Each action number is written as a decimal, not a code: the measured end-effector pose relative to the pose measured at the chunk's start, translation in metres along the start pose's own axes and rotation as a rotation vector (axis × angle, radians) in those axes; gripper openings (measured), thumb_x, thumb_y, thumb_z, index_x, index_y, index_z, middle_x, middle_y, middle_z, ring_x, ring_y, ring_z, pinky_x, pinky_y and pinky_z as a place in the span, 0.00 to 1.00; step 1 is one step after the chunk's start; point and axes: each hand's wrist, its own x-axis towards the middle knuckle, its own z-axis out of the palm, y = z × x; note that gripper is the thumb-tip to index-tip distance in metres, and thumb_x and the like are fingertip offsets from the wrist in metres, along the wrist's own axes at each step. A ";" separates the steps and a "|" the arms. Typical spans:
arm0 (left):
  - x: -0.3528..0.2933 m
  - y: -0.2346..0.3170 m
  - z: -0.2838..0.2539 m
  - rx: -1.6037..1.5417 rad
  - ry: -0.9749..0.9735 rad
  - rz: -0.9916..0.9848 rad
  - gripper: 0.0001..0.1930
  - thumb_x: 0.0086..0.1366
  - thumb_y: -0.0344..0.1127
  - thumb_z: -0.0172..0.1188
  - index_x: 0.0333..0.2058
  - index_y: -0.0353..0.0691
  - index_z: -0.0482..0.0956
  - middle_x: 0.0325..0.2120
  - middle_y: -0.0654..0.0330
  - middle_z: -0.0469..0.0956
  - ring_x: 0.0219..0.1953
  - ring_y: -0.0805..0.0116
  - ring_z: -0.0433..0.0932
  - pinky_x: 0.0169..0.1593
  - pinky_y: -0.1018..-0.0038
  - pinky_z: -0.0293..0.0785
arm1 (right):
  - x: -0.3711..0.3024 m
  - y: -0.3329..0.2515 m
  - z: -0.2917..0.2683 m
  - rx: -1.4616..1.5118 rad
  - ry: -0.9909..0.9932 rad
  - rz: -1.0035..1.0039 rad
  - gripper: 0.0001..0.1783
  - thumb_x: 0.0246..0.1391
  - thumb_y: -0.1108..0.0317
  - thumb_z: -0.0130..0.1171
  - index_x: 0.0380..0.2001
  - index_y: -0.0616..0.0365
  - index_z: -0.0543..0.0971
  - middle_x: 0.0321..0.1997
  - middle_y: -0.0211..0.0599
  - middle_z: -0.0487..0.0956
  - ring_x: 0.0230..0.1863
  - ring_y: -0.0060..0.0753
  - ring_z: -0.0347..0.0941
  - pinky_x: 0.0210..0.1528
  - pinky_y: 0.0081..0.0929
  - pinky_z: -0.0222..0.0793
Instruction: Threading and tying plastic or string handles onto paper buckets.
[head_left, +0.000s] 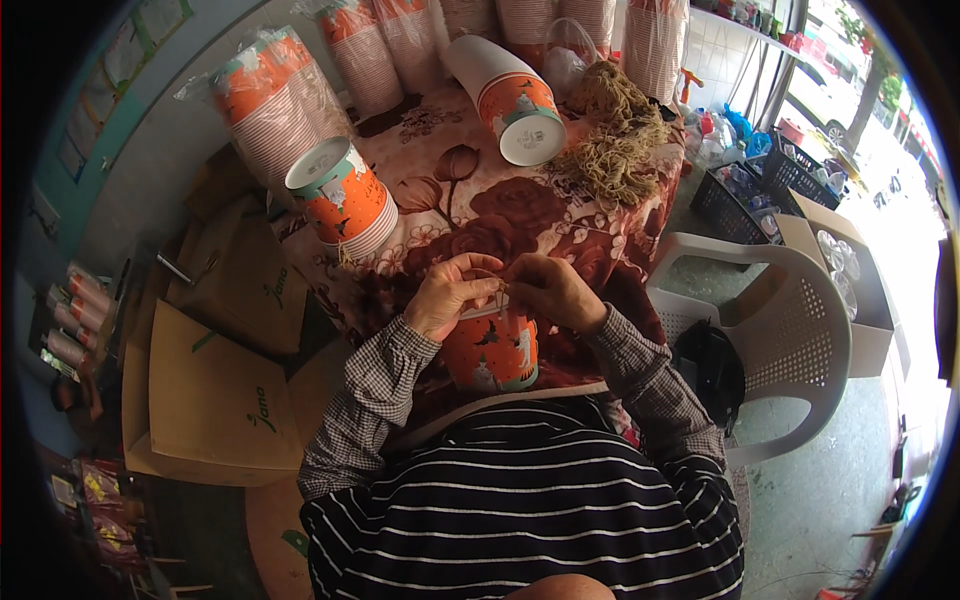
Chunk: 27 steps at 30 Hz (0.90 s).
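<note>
At frame centre, left hand (455, 297) and right hand (555, 290) pinch thin cord (502, 288) above an orange paper bucket (492, 350) by a rose-patterned tablecloth (470, 185); cardboard cartons (222, 385) fill the left, a white plastic armchair (795, 325) the right.

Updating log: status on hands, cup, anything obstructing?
Left hand, right hand: fingers pinching thin tan strand. Orange, dark-patterned paper cup: upright beneath. Tangled tan string bundle: beyond, clear of hands.

Orange cup (492, 355) blocks below fingers (474, 291); passage over tablecloth (510, 205) beyond.
</note>
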 end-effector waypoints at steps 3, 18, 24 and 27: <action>0.002 -0.005 -0.003 0.019 0.046 0.020 0.15 0.61 0.25 0.62 0.47 0.32 0.74 0.30 0.62 0.79 0.25 0.81 0.72 0.34 0.84 0.71 | -0.002 -0.013 0.003 -0.118 0.052 -0.007 0.09 0.59 0.70 0.58 0.41 0.61 0.75 0.26 0.29 0.78 0.27 0.16 0.75 0.30 0.18 0.72; 0.002 -0.001 0.008 0.162 -0.015 0.066 0.13 0.62 0.25 0.61 0.45 0.34 0.73 0.31 0.65 0.77 0.28 0.80 0.73 0.36 0.84 0.72 | -0.005 -0.010 0.005 -0.140 0.174 -0.078 0.06 0.59 0.70 0.57 0.37 0.60 0.77 0.26 0.29 0.78 0.27 0.17 0.75 0.30 0.18 0.73; 0.003 -0.003 0.005 0.225 -0.001 0.044 0.13 0.62 0.24 0.60 0.45 0.32 0.74 0.32 0.64 0.77 0.29 0.81 0.74 0.36 0.85 0.73 | -0.001 -0.010 -0.003 -0.049 0.121 0.031 0.05 0.60 0.71 0.56 0.36 0.61 0.77 0.26 0.27 0.77 0.28 0.15 0.74 0.29 0.17 0.73; 0.005 -0.004 -0.002 0.251 -0.010 0.016 0.11 0.62 0.24 0.59 0.43 0.32 0.75 0.31 0.65 0.77 0.28 0.82 0.73 0.34 0.86 0.73 | 0.001 -0.002 -0.004 -0.053 0.134 -0.039 0.07 0.57 0.69 0.57 0.35 0.62 0.78 0.26 0.31 0.79 0.28 0.20 0.77 0.30 0.20 0.74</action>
